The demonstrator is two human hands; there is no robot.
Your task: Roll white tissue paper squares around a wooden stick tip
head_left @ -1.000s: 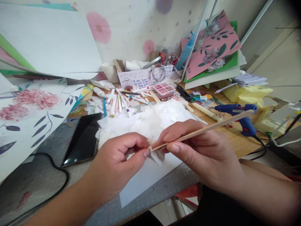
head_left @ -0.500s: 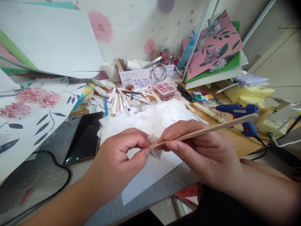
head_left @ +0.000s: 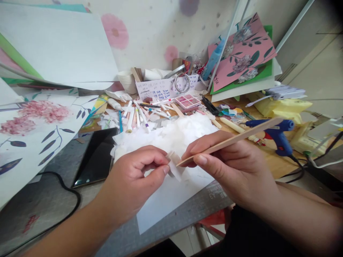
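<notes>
My left hand (head_left: 142, 178) pinches a small piece of thin whitish paper (head_left: 176, 171) between thumb and fingertips. My right hand (head_left: 227, 164) grips a flat wooden craft stick (head_left: 241, 136) like a pen. The stick slants up to the right, and its lower tip is at the paper; I cannot tell whether they touch. Behind my hands lies a heap of white tissue-like scraps (head_left: 171, 134) on a white sheet (head_left: 160, 203). My fingers hide part of the held paper.
A dark phone (head_left: 96, 157) lies left of the sheet, near a black cable (head_left: 64, 182). Several marker pens (head_left: 138, 116) and a pink palette (head_left: 187, 101) are behind the heap. A blue glue gun (head_left: 280, 137) lies at right. Flower artwork (head_left: 53, 125) stands at left.
The wooden stick's tip has drawn slightly away from my left fingertips, and its far end has swung left and up. More of the held paper shows between my hands.
</notes>
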